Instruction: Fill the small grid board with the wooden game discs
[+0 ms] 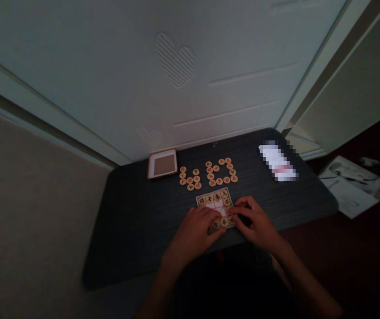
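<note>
A small square game board [217, 201] with a red grid lies near the front of a dark table [137, 212]. Round wooden pieces with characters sit along its edges. My left hand [195, 232] rests palm down on the board's lower left corner, fingers curled over pieces there. My right hand [254, 221] covers the board's right edge, its fingers bent and pressed on a piece [231, 219]. Whether either hand grips a piece is hidden. Several loose pieces [210, 173] lie in two clusters behind the board.
A shallow white box lid [162, 163] sits at the table's back left. A blurred white packet [278, 161] lies at the back right. A white door [176, 79] stands behind the table. Papers [352, 184] lie on the floor to the right.
</note>
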